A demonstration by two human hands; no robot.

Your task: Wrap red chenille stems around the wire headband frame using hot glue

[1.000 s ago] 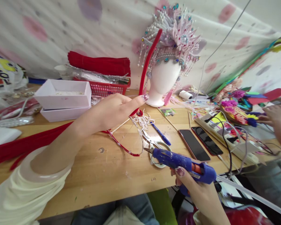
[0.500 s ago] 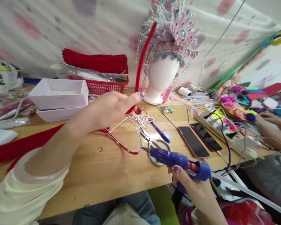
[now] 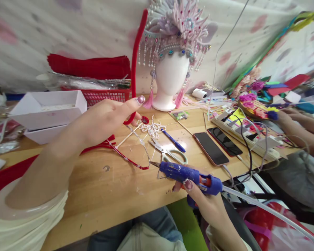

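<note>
My left hand [image 3: 115, 116] pinches a wire frame [image 3: 143, 141] whose lower edge is wrapped in red fuzzy strip. A long red pipe cleaner [image 3: 136, 55] rises from behind the same fingers and curls at its lower end. In my right hand [image 3: 201, 198] is a blue glue gun [image 3: 183, 174], its metal tip beside the frame's lower right corner. A clear glue stick [image 3: 261, 205] trails from its back. Behind the frame lie scissors [image 3: 172, 153], a blue pen [image 3: 174, 140] and a heap of white bead strings [image 3: 154, 129].
A white mannequin head [image 3: 171, 80] wears a beaded pink headdress. White boxes [image 3: 49, 111] and a red basket [image 3: 102, 97] stand left. Two phones [image 3: 211, 148] and a power strip [image 3: 251, 139] with cables lie right. Another person's hand [image 3: 290, 116] is at far right.
The whole view has shifted, so things sit a little further left in the picture. Both hands keep their hold, and the glue gun's tip stays by the frame's corner.
</note>
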